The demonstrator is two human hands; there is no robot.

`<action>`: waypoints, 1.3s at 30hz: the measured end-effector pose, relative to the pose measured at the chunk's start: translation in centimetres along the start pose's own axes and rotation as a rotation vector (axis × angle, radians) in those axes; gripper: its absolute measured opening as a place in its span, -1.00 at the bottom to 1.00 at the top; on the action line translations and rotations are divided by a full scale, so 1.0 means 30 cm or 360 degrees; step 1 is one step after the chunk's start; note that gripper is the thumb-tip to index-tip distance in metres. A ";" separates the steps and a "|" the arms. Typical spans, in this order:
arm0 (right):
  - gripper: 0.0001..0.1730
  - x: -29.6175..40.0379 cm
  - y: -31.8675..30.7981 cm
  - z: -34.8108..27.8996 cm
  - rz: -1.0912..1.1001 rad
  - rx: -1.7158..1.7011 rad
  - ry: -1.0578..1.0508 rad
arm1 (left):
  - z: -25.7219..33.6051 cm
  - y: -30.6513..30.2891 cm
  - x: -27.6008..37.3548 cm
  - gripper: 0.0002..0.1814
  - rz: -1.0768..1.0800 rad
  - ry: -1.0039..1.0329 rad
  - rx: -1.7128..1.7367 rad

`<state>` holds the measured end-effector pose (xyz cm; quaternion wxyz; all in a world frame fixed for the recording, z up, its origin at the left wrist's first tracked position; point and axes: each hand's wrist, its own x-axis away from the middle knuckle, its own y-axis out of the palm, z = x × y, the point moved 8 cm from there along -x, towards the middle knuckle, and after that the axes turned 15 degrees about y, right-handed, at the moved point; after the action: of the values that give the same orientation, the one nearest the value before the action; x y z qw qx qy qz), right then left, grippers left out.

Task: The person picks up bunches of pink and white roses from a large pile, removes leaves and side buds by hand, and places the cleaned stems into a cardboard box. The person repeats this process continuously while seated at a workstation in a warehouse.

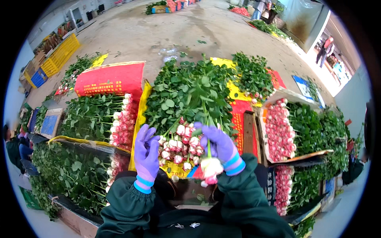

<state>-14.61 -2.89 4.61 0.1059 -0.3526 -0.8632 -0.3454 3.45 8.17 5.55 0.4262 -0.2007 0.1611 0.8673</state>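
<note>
In a purple glove, my right hand [218, 141] grips the green stem of a white-and-pink rose [212, 169], whose bloom hangs down near my wrist. Its leafy end points away from me, over the pile. My left hand [146, 148], gloved the same way, is raised with fingers apart and holds nothing. Between and beyond both hands lies a heap of cut roses [178, 145], blooms towards me and leaves [190, 86] towards the far side. Beneath the blooms shows a yellow printed sheet [175, 170].
Stacked roses [122, 122] with a red printed sheet [111, 78] stand at my left. At my right, more roses [279, 131] fill a box beside a wooden block [248, 132]. Yellow crates [61, 55] line the left wall. A person [326, 50] stands by the far-right doorway.
</note>
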 end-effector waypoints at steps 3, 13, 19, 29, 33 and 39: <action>-0.61 0.081 0.045 -0.088 -0.0152 -0.0406 -0.0066 | -0.041 0.013 0.081 -0.50 0.0055 -0.0051 -0.0042; -0.58 0.259 -0.092 -0.263 -0.0179 -0.0360 -0.0360 | -0.123 0.181 0.139 -0.51 -0.0028 -0.0188 0.0074; -0.64 0.222 -0.910 -0.019 0.1409 0.1838 -0.0001 | -0.317 0.247 0.284 -0.50 -0.0241 -0.0342 -0.0138; -0.51 0.365 -1.385 0.681 0.1799 0.1615 0.0473 | -0.475 0.194 0.434 -0.50 -0.0268 -0.0670 -0.0359; -0.63 0.327 -1.618 0.815 0.1619 0.1926 0.0631 | -0.494 0.270 0.432 -0.50 -0.0373 -0.0688 -0.0355; -0.63 0.267 -1.644 0.829 0.1503 0.1260 0.1019 | -0.529 0.247 0.464 -0.49 -0.0255 -0.0858 -0.0301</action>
<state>-52.56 -7.21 -36.09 0.6149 -0.5061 -0.6047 -0.0086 -6.89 6.07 -14.18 0.5000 -0.0140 -0.0556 0.8641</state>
